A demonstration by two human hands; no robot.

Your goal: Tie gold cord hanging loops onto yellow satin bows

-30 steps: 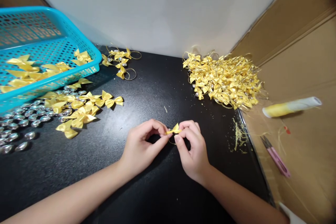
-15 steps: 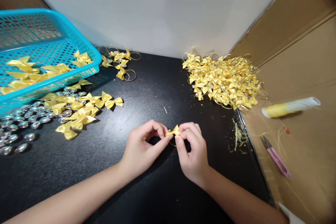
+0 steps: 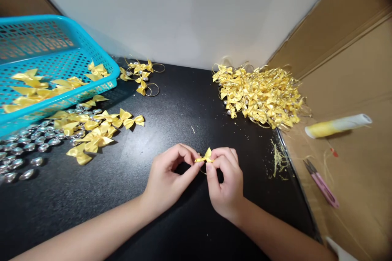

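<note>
Between my two hands, above the black table [image 3: 171, 118], is a small yellow ribbon bow [image 3: 206, 156]. My left hand [image 3: 173, 175] pinches its left side with thumb and forefinger. On the other side, the thumb and fingers of my right hand [image 3: 226, 179] grip the bow's right end. A thin gold loop shows just under the bow, partly hidden by the fingers. Loose yellow bows [image 3: 98, 136] lie to the left, by a spread of shiny silver beads [image 3: 36, 162]. Toward the back left are a few finished-looking bows with gold cord loops [image 3: 142, 87].
A turquoise basket [image 3: 114, 74] with yellow bows stands at the left. A heap of looped bows [image 3: 260, 94] sits at the back right. Thread scraps [image 3: 279, 159] lie near the right edge; beyond are pink-handled snips [image 3: 324, 187] and a yellow-and-white roll [image 3: 338, 125] on cardboard.
Both hands and the bow sit slightly lower and further right in the view, still pinching it. The basket also appears a little lower, as the view has shifted slightly.
</note>
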